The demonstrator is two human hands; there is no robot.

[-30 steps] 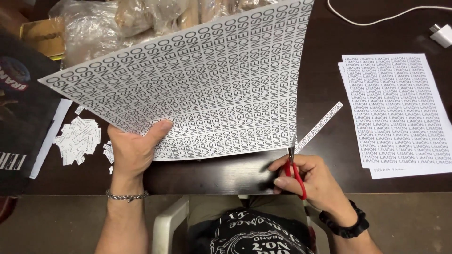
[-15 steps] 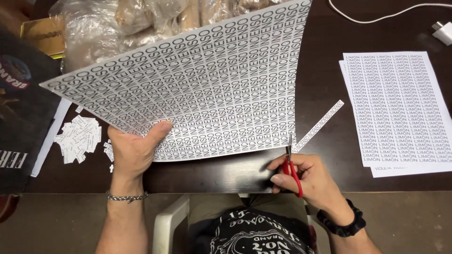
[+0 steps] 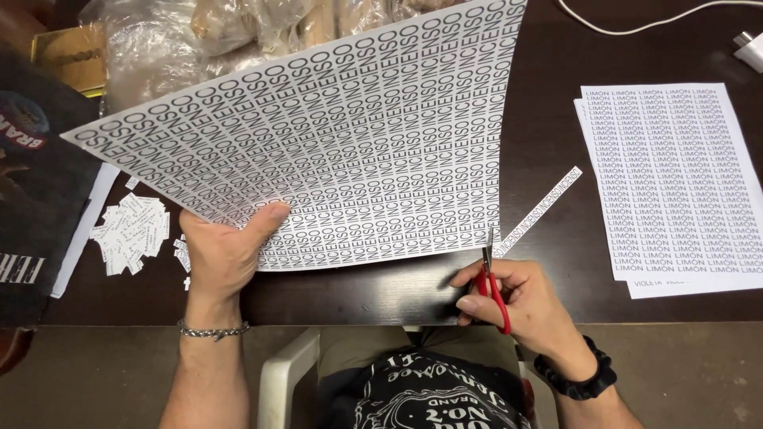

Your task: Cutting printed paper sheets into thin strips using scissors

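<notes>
**Scissors at the sheet's right edge, a cut strip hanging off**

Nearest the camera, the right hand [image 3: 520, 298] is clenched around the red handles of a pair of scissors [image 3: 491, 278], wrist ringed by a dark braided band. The blades point away from the body, and their tips meet the lower right corner of a large printed sheet [image 3: 350, 143]. On the other side, the left hand [image 3: 226, 250], with a metal chain bracelet at the wrist, grasps the sheet's lower left edge, thumb lying on top of the paper and the fingers hidden underneath.

The sheet is covered in rows of one repeated word in black. It is held up off the dark desk [image 3: 540, 79] and curves away from the person, its far corners lifted above the clutter behind. A narrow paper strip [image 3: 536, 212] runs diagonally from near the scissor tips out to the right, lying on the desk just beside the sheet's right edge.

Left of the left hand lies a heap of small cut paper slips [image 3: 131, 230]. To the right, well apart from the scissors, a stack of printed pages [image 3: 675, 183] rests flat on the desk. Farther back, clear plastic bags [image 3: 159, 40] sit behind the sheet at the upper left, and a white cable [image 3: 636, 28] crosses the far right corner.
</notes>
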